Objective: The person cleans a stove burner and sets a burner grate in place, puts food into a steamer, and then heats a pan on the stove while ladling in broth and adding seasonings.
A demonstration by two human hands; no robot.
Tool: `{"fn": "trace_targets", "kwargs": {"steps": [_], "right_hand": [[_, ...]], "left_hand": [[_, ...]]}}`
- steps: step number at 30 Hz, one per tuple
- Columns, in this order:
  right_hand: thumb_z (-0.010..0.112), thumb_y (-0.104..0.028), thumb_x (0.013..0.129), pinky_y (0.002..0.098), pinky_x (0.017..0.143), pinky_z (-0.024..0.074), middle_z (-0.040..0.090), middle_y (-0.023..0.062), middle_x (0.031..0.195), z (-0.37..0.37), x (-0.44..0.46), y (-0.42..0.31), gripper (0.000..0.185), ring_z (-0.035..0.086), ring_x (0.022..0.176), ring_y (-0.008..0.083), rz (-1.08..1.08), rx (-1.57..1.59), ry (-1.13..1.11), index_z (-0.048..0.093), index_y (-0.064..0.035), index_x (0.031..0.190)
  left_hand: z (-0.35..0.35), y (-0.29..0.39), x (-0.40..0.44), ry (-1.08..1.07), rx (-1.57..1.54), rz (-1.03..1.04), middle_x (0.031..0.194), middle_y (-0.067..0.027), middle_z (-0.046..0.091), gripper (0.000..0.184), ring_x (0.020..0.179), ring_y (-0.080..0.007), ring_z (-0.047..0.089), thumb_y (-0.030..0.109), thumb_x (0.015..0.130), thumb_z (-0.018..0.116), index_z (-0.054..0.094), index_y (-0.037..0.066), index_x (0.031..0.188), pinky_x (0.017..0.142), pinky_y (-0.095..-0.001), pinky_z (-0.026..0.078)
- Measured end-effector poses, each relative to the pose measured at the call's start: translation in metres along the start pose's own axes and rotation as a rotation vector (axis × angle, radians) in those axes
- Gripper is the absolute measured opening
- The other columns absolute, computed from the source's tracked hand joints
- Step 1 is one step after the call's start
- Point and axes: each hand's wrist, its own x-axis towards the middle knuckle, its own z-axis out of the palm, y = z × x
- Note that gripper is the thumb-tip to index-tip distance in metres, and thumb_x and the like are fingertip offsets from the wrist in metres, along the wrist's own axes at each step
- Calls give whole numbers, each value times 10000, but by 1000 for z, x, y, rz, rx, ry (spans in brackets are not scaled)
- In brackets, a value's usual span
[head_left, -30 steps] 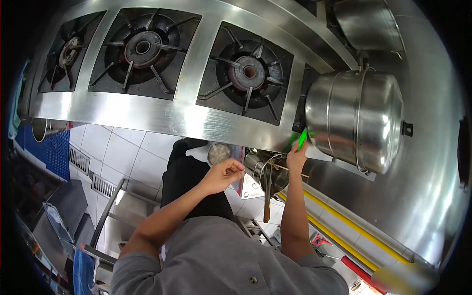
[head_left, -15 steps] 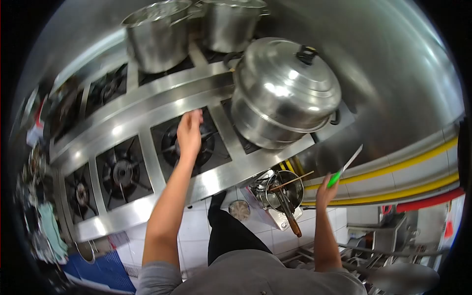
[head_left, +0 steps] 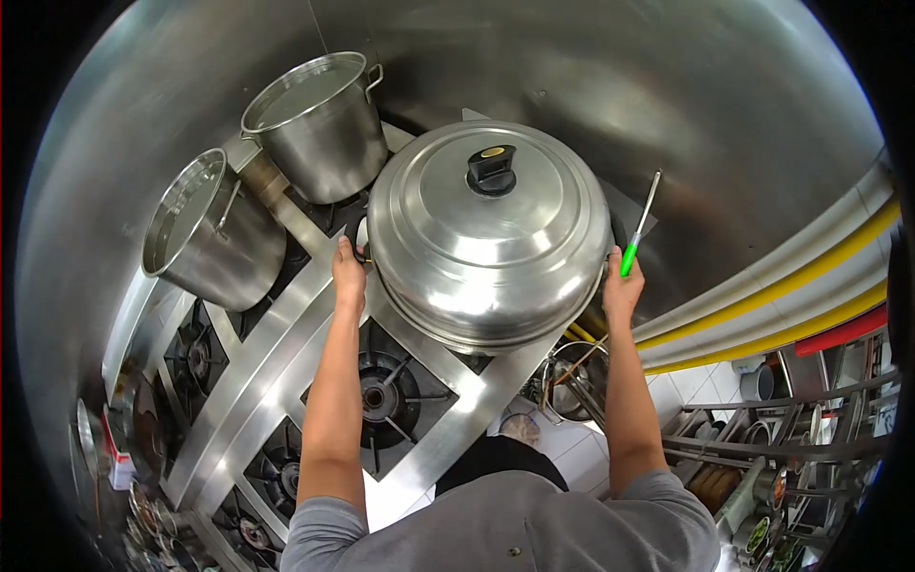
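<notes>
A large lidded steel pot (head_left: pixel 486 248) with a black lid knob (head_left: pixel 492 172) stands on the stove's right end. At the pot's left side, my left hand (head_left: pixel 349 275) is closed on a dark side handle. On the opposite side my right hand (head_left: pixel 623 290) holds a green-handled knife (head_left: pixel 631 255), its blade pointing up and away from me. That hand is also against the pot's right side, where a dark handle partly shows; whether its fingers go round this handle is hidden.
Two tall steel pots (head_left: pixel 322 129) stand at the back left. Burners with iron grates (head_left: pixel 379 398) lie in front of them. Yellow pipes (head_left: pixel 762 303) run along the right. Below the stove edge are a pan with utensils (head_left: pixel 578 374) and a rack (head_left: pixel 762 448) at lower right.
The view has swung toward the lidded pot. My left hand has moved from above the burners to the pot's left handle. My right hand, with the knife, has come to its right side.
</notes>
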Motion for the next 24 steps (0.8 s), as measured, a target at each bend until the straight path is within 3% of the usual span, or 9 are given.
{"fn": "trace_targets", "kwargs": {"steps": [3,5,8,17,20,21,22,23,24], "right_hand": [[619,-321,960,282,508,379,502,-3,619,-1,-7,0,352,435,561,91,80,58,-28,562,-13,799],[609,-340,969,252,465,360,488,-18,616,-2,-23,-4,346,431,528,68,221,201,-45,533,-41,814],[601,-358,974,219,421,331,464,-36,611,2,-33,-6,333,414,488,46,198,227,-15,496,-74,835],[622,-375,959,270,552,369,515,-10,664,21,-19,-11,400,443,605,97,130,190,85,544,-22,787],[633,-378,948,313,547,394,549,2,671,22,-2,7,392,460,614,108,126,46,56,579,-27,783],[631,-363,944,312,554,418,574,20,674,20,-2,17,342,489,607,122,104,-27,49,629,-38,836],[626,-347,940,328,576,458,596,37,691,13,-8,-19,292,550,618,149,220,-29,-31,677,-60,918],[619,-328,933,346,619,493,642,68,739,5,-7,-9,267,601,657,172,278,89,-150,694,-78,989],[629,-326,921,366,675,505,677,101,822,-8,-14,-15,281,629,721,198,259,-18,-136,686,-64,1005]], "left_hand": [[4,7,10,-43,55,-79,750,0,483,496,662,-116,415,488,1032,371,546,80,811,602,-273,343],[9,-6,37,-105,-26,21,737,11,464,493,658,-110,381,461,1039,381,547,62,802,608,-272,327],[10,7,47,-179,-2,25,721,18,450,488,655,-104,362,443,1041,397,552,51,795,605,-271,315],[-5,3,30,-135,0,-3,657,50,449,458,574,-70,365,474,1011,466,628,96,810,529,-251,275],[-7,15,12,-52,103,-15,847,-25,643,455,686,-104,489,467,1001,476,686,69,936,622,-268,392],[-14,0,25,-66,103,-18,967,-59,691,433,767,-159,565,412,1002,476,676,42,1108,684,-301,448],[-23,-19,35,-75,73,87,1177,-105,660,459,999,-234,604,362,1003,448,595,26,1279,855,-350,477],[-28,1,31,-211,142,-71,1364,-145,549,494,1223,-269,519,335,1009,408,504,21,1378,1019,-415,413],[-32,-4,48,-189,142,-52,1363,-154,539,480,1206,-275,527,323,1001,436,512,10,1357,1009,-414,418]]}}
